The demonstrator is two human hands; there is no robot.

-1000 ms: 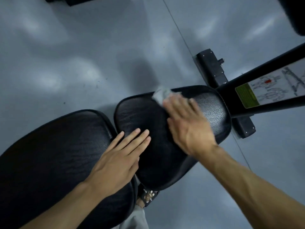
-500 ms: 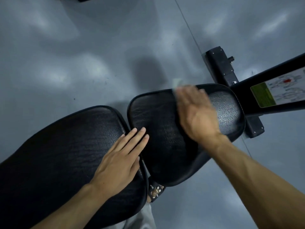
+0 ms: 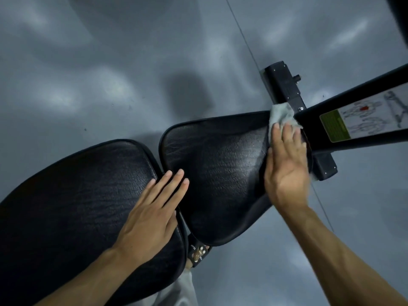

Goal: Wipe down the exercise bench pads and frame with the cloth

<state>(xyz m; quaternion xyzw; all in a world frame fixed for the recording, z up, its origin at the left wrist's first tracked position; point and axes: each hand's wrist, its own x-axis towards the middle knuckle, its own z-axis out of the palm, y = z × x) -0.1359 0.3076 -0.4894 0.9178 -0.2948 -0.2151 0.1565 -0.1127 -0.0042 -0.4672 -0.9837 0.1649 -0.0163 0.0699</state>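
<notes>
The frame beam (image 3: 357,120) blocks the seat pad (image 3: 216,164) at its far end; open floor (image 3: 110,74) lies alongside.

the wide black leather back pad (image 3: 72,206) fills the lower left, and the smaller black textured seat pad (image 3: 216,168) sits just right of it across a narrow gap. the left hand (image 3: 150,219) lies flat on the back pad's right edge, fingertips reaching over the gap onto the seat pad. the right hand (image 3: 287,164) presses the crumpled grey cloth (image 3: 281,115) on the seat pad's far right end, beside the black metal frame beam (image 3: 313,127) that runs off to the upper right. the grey glossy floor (image 3: 110,74) lies beneath everything
</notes>
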